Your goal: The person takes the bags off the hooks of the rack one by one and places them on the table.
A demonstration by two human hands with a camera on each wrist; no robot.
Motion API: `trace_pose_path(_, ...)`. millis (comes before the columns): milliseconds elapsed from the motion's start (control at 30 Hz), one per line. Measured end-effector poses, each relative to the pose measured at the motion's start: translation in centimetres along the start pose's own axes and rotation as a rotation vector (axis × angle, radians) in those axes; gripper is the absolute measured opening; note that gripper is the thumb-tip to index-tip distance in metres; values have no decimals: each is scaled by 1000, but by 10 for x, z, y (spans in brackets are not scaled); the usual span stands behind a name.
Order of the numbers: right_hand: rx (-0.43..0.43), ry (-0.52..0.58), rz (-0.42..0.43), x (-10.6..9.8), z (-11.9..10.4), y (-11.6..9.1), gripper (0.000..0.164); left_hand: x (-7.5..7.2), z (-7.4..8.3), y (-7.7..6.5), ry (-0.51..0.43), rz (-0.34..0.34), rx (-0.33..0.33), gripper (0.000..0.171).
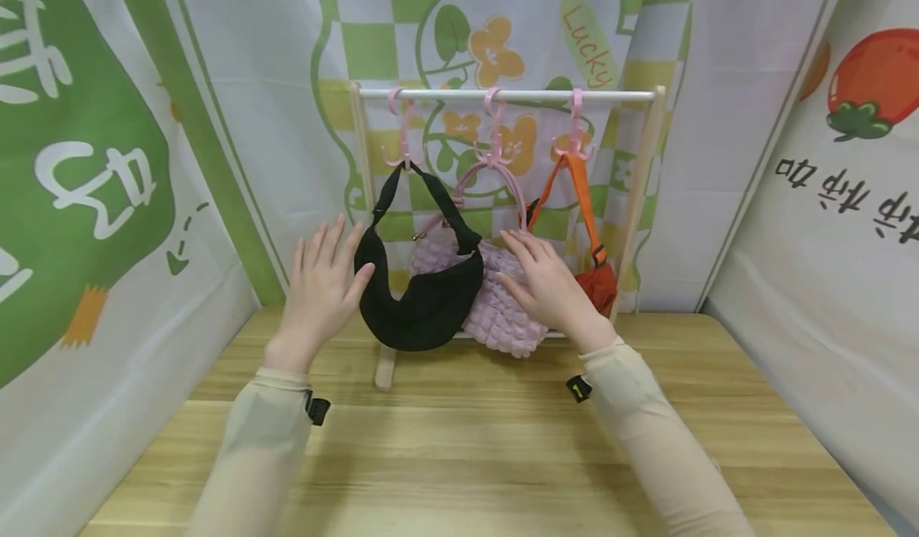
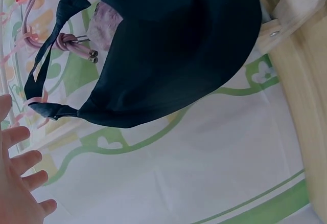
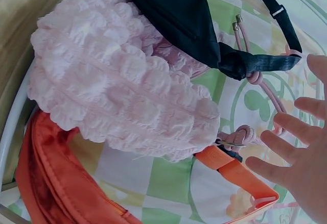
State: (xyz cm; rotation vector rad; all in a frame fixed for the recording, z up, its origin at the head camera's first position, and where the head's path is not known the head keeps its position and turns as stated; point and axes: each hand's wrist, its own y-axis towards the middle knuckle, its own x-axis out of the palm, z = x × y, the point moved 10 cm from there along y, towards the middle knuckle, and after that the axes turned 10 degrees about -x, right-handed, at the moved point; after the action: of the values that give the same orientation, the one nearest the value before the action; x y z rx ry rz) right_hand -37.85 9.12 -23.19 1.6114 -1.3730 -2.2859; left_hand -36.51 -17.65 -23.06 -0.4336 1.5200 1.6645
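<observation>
A black shoulder bag (image 1: 424, 306) hangs by its strap from the left pink hook (image 1: 405, 150). Beside it, partly covered by it, a puffy pink bag (image 1: 506, 313) hangs from the middle hook (image 1: 494, 150). From the right hook (image 1: 574, 142) hangs an orange-red bag (image 1: 599, 286), half hidden behind the right forearm in the head view. My left hand (image 1: 323, 286) is held up with straight fingers at the black bag's left side. My right hand (image 1: 549, 282), fingers extended, is in front of the pink bag's right side. Neither hand grips anything.
A small rack with a white rail (image 1: 517, 95) and wooden posts (image 1: 641, 194) stands at the back of the wooden table (image 1: 459, 457). Behind it hangs a green-and-white printed cloth (image 1: 369, 50). Printed fabric walls flank the table on both sides.
</observation>
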Motion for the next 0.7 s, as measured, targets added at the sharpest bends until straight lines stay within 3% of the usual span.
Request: trace_pose_path(700,12,16,-62,0,1,29,64,-11,11,35,11,-56,26,58)
